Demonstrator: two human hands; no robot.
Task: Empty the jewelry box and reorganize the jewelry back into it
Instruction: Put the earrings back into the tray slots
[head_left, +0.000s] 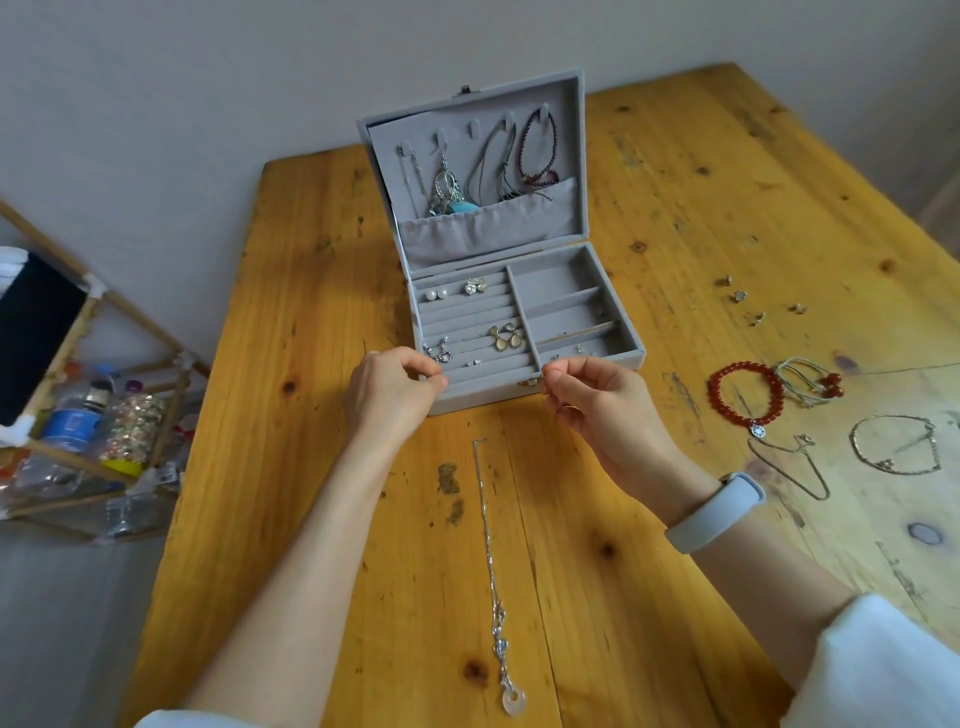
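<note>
The grey velvet jewelry box (587, 317) stands open mid-table, its lid upright. Necklaces and a dark beaded strand (537, 150) hang inside the lid above a pocket. Pearl studs (437, 295) and gold drop earrings (505, 336) sit in the ring rolls, and the right compartments hold a few tiny pieces. My left hand (392, 387) is pinched at the box's front-left rim. My right hand (589, 402) is pinched just in front of the front wall, near the clasp. I see nothing between either hand's fingertips. A silver necklace with a pale ring pendant (511, 699) lies between my forearms.
To the right on the wooden table (311, 415) lie a red bead bracelet (745, 392), a cord bracelet with red beads (810, 382), two thin chains (896, 444) and several small earrings (740, 296). A bamboo rack (78, 447) holding bottles stands off the table's left edge.
</note>
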